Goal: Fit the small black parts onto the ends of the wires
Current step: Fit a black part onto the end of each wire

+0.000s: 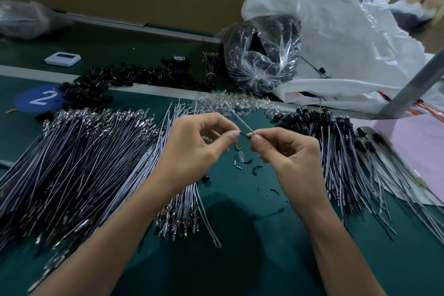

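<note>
Over the green table my left hand and my right hand meet at their fingertips. Between them is a small black part, pinched by thumb and forefinger on both sides. A thin grey-white wire runs from that spot up and away to the left. A large fan of bare wires with metal ends lies at the left. Wires with black parts on their ends lie at the right. A pile of loose black parts sits at the back left.
A heap of small clear parts lies behind my hands. A clear bag of black parts and a big white plastic sack stand at the back right. A grey metal post slants at the right. Black scraps lie under my hands.
</note>
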The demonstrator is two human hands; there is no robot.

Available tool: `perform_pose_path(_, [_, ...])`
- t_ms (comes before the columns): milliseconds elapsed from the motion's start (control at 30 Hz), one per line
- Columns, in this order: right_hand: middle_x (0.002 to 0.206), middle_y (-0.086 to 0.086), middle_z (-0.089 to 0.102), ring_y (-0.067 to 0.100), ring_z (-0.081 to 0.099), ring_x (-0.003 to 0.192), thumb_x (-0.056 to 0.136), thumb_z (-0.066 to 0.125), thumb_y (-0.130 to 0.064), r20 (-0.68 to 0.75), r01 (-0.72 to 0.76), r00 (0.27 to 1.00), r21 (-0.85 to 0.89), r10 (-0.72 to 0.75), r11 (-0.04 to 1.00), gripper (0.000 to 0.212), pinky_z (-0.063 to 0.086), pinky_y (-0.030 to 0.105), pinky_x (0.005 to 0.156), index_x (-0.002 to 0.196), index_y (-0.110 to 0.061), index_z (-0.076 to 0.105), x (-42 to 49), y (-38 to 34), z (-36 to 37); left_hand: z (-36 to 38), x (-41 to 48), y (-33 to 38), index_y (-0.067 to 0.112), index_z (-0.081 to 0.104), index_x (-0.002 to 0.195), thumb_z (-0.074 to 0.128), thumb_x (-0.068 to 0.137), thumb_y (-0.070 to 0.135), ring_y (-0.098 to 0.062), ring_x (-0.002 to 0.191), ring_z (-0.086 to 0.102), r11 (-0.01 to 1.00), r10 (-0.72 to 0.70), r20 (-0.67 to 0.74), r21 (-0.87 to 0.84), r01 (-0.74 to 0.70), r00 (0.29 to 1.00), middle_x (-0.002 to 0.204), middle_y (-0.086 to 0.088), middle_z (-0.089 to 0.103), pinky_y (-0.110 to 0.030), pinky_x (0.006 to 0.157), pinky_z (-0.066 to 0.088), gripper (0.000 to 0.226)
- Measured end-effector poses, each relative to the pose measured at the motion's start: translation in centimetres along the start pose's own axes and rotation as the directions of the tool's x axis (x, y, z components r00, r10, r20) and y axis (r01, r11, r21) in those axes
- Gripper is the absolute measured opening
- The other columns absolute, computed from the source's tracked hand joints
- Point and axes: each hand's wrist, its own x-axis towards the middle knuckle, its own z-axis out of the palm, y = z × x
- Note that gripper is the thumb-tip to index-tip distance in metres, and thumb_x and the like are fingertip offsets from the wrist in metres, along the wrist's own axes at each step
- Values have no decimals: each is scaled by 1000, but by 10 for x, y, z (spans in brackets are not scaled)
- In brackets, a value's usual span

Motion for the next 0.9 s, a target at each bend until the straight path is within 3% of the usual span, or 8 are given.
perform_pose_path(100, [67,-4,70,6,60,58,85,72,-3,-25,26,999,-37,-27,999,19,49,20,56,83,-22,75,0,-1,-2,-3,2,1,15,75,85,73,85,7,-13,64,68,982,-107,-24,-157,102,994,75,-1,75,-30,61,54,8])
perform_pose_path(200, [69,-3,71,9,63,59,84,73,-1,-28,18,999,-97,-21,995,21,52,21,55,83,-22,75,0,-2,-1,-5,3,1,17,75,89,72,86,3,-13,67,70,975,-144,-20,-174,138,989,81,-1,77,-29,61,56,15])
perform_pose_path(367, [73,-1,71,9,64,57,85,72,-1,-93,-30,996,-148,16,989,12,52,22,57,87,-12,76,11,-2,-17,-16,9,-8,26,68,106,63,90,-4,-9,78,71,963,-239,-113,103,250,964,91,9,75,-26,72,59,35])
perform_pose_path(433, [75,0,72,11,64,62,84,73,-4,-110,-49,994,-184,29,982,11,55,30,62,87,-13,76,14,1,-23,-23,11,-7,31,68,105,68,88,2,-2,83,67,917,-295,46,296,269,954,92,16,72,-14,70,55,33])
perform_pose_path(500, [78,-1,73,15,66,69,84,74,-5,-130,-69,991,-205,42,976,13,58,35,69,86,-18,76,12,4,-24,-26,10,-4,36,68,101,77,83,14,6,92,59,851,-371,279,485,203,886,94,22,66,-3,72,42,31])
perform_pose_path(633, [79,-2,73,16,69,73,85,73,-6,-164,-58,986,-196,26,979,13,59,34,72,88,-18,76,7,7,-21,-28,5,-3,46,66,94,85,74,24,-13,108,45,733,-484,407,672,104,774,112,6,50,-23,95,33,35])
perform_pose_path(800, [76,-1,73,23,67,73,85,73,-6,-136,-59,990,-158,37,986,13,55,34,68,85,-20,76,3,6,-20,-22,5,-8,24,79,90,83,77,12,-6,85,64,755,-388,326,649,94,862,90,7,73,-17,73,50,18])
perform_pose_path(900, [76,-1,73,18,65,71,85,74,-8,-90,-57,995,-122,46,991,10,52,28,65,82,-18,77,1,4,-19,-22,6,-8,25,78,92,79,81,16,3,79,67,882,-328,237,425,206,914,87,10,76,-3,68,46,14])
